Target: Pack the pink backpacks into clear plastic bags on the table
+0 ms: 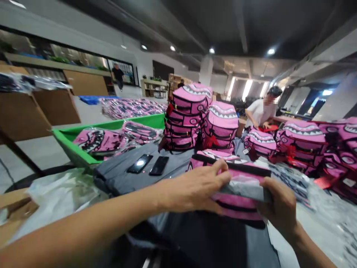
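My left hand (195, 188) rests on top of a pink bag with a shark-mouth print (237, 178), fingers spread over a grey-white plastic sleeve (245, 188) at its open end. My right hand (279, 206) grips the same bag and sleeve from the right side. The bag lies on a grey cloth-covered table (122, 175) in front of me.
Two dark phones (140, 163) (159, 165) lie on the grey cloth. Stacks of pink bags (189, 119) stand behind, more fill a green bin (69, 143) at left and pile at right (304, 139). A person in white (260, 111) works at the far table.
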